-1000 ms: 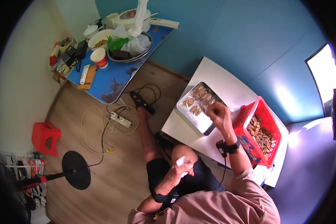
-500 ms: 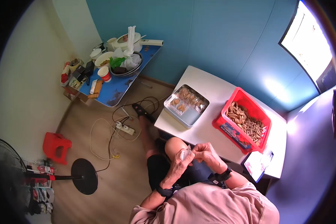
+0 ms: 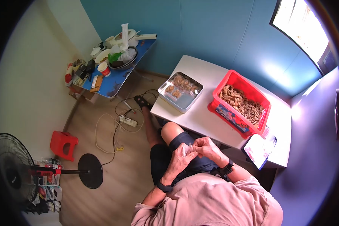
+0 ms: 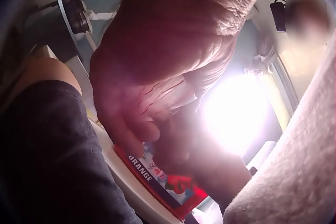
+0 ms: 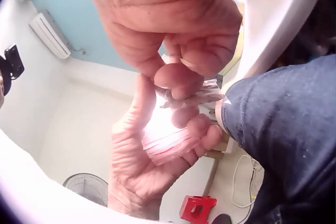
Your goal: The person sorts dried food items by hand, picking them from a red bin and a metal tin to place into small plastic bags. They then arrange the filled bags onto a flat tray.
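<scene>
In the head view my left hand [image 3: 179, 160] is over the lap, gripping a small stack of clear plastic bags [image 3: 187, 150]. The stack [image 5: 170, 148] lies across that palm in the right wrist view, fingers curled over its edge. My right hand [image 3: 211, 149] meets it, thumb and fingertips pinching the crinkled edge of a bag [image 5: 197, 99]. On the white table in front, a metal tin [image 3: 184, 104] contains several clear packets of dried slices [image 3: 182, 83]. To its right, a red plastic basket [image 3: 229, 122] is heaped with brown dried pieces [image 3: 243, 105].
The white table [image 3: 199, 113] stands against the blue wall. A dark-edged flat panel [image 3: 260, 150] leans at its near right corner. Further left are a blue table [image 3: 116, 80] with dishes, a red stool [image 3: 64, 145], a fan [image 3: 15, 173] and a power strip [image 3: 128, 121] with cables.
My right hand has come back from over the tin to the bags in my left hand and pinches there. The head view has shifted, showing more of the fan and window.
</scene>
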Demonstrator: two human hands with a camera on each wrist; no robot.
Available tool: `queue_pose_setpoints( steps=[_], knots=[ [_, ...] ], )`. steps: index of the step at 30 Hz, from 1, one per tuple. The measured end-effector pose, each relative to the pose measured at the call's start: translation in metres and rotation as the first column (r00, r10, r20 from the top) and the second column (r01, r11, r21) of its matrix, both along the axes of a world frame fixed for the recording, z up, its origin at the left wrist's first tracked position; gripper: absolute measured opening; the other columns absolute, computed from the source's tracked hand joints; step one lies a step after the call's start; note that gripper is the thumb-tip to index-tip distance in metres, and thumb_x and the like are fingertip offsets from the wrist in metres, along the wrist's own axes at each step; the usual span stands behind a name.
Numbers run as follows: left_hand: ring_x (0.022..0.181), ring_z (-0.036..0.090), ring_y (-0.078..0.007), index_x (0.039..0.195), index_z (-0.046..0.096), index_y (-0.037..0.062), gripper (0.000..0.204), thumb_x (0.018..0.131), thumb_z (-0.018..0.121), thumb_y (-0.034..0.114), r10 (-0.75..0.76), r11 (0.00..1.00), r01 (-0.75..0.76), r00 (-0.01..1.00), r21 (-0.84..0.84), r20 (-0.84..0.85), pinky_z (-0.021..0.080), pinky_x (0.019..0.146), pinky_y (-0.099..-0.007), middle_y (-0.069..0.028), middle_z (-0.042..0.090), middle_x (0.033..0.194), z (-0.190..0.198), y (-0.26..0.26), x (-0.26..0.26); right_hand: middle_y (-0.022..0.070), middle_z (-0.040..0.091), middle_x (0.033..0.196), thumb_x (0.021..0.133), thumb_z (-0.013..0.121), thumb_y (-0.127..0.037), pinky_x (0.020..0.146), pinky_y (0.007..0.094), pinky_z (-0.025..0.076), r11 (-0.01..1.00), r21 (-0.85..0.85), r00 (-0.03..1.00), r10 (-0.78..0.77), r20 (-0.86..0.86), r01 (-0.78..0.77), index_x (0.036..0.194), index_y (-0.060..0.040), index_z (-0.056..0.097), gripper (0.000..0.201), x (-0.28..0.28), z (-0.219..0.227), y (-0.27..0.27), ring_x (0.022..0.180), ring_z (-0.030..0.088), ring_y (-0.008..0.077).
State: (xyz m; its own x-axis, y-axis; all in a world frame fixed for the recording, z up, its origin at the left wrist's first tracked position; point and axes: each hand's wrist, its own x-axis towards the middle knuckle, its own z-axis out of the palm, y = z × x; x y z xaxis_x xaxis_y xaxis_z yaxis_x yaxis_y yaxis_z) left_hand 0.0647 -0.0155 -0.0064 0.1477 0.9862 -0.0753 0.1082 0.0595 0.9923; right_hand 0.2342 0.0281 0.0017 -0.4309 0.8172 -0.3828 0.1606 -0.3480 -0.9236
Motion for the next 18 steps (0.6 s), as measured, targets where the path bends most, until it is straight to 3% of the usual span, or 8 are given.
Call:
queue_pose_setpoints(
  steps=[8,10,11,14,15,16,17,18],
  knots=[
    [0.061,0.052,-0.0103,0.08,0.055,0.0039,0.014,0.087,0.063,0.014,-0.063,0.997,0.064,0.997,-0.031,0.045,0.044,0.058,-0.028,-0.0019,0.056,0.069,-0.014,-0.005,-0.001,0.0008,0.06,0.062,0.084,0.068,-0.022,0.047,0.0229,0.037,0.999,-0.044,1.0,0.009,-0.007,-0.01,0.073,-0.0017,0.065,0.023,0.008,0.0,-0.007,0.052,0.05,0.0067],
    [0.063,0.055,-0.0095,0.08,0.056,0.0044,0.01,0.086,0.058,0.012,-0.085,0.955,0.135,0.978,-0.265,0.191,0.045,0.059,-0.0278,-0.0018,0.057,0.069,-0.002,-0.002,-0.006,0.0008,0.06,0.063,0.083,0.068,-0.022,0.047,0.0226,0.038,0.999,-0.045,1.0,-0.008,0.01,0.008,0.074,-0.0017,0.066,0.022,0.007,0.0,-0.008,0.052,0.05,0.0064],
    [0.063,0.055,-0.0095,0.08,0.056,0.0044,0.01,0.086,0.058,0.012,-0.088,0.953,0.138,0.978,-0.269,0.191,0.045,0.059,-0.0278,-0.0018,0.057,0.069,-0.003,-0.002,-0.007,0.0009,0.061,0.064,0.082,0.068,-0.021,0.048,0.0222,0.039,0.999,-0.041,0.999,-0.024,0.027,0.025,0.075,-0.0017,0.067,0.021,0.007,0.001,-0.009,0.053,0.05,0.006],
    [0.059,0.06,-0.0186,0.081,0.056,0.0042,0.007,0.085,0.057,0.011,-0.031,0.959,0.087,0.978,-0.268,0.207,0.047,0.057,-0.0324,-0.0068,0.059,0.065,-0.013,0.0,-0.004,0.0058,0.064,0.063,0.078,0.067,-0.019,0.05,0.027,0.045,1.0,-0.004,0.995,-0.03,0.09,0.03,0.076,-0.0018,0.068,0.017,0.009,-0.004,-0.009,0.051,0.057,0.0133],
    [0.06,0.061,-0.0259,0.082,0.056,0.004,0.006,0.084,0.056,0.01,0.031,0.998,-0.036,0.994,-0.053,-0.103,0.048,0.056,-0.0355,-0.0107,0.059,0.065,-0.019,0.001,0.002,0.0058,0.064,0.063,0.078,0.067,-0.019,0.05,0.027,0.045,0.999,-0.006,0.995,-0.032,0.09,0.032,0.076,-0.0018,0.068,0.017,0.008,-0.005,-0.011,0.051,0.057,0.0133],
    [0.061,0.063,-0.0331,0.083,0.056,0.0038,0.006,0.083,0.055,0.009,0.158,0.977,-0.089,0.911,0.194,-0.381,0.049,0.055,-0.0386,-0.0147,0.059,0.064,-0.024,0.0,0.007,0.0094,0.064,0.064,0.077,0.068,-0.018,0.052,0.0302,0.047,0.968,0.249,0.978,-0.053,0.202,0.001,0.076,-0.0019,0.068,0.016,0.008,-0.006,-0.014,0.053,0.06,0.019],
    [0.061,0.063,-0.0331,0.083,0.056,0.0038,0.006,0.083,0.055,0.009,0.158,0.977,-0.088,0.911,0.193,-0.381,0.049,0.055,-0.0386,-0.0147,0.059,0.064,-0.029,0.0,0.01,0.0129,0.065,0.064,0.075,0.068,-0.017,0.054,0.0334,0.049,0.874,0.483,0.948,-0.102,0.301,-0.059,0.077,-0.0021,0.069,0.015,0.007,-0.006,-0.016,0.054,0.063,0.0246],
    [0.064,0.062,-0.0374,0.084,0.056,0.0035,0.005,0.083,0.055,0.009,0.182,0.97,-0.096,0.897,0.224,-0.403,0.049,0.055,-0.0409,-0.0173,0.059,0.067,-0.027,0.001,0.013,0.0129,0.065,0.064,0.075,0.068,-0.017,0.054,0.0334,0.049,0.874,0.483,0.948,-0.103,0.301,-0.058,0.077,-0.0021,0.069,0.015,0.006,-0.004,-0.016,0.054,0.063,0.0246]
  ],
)
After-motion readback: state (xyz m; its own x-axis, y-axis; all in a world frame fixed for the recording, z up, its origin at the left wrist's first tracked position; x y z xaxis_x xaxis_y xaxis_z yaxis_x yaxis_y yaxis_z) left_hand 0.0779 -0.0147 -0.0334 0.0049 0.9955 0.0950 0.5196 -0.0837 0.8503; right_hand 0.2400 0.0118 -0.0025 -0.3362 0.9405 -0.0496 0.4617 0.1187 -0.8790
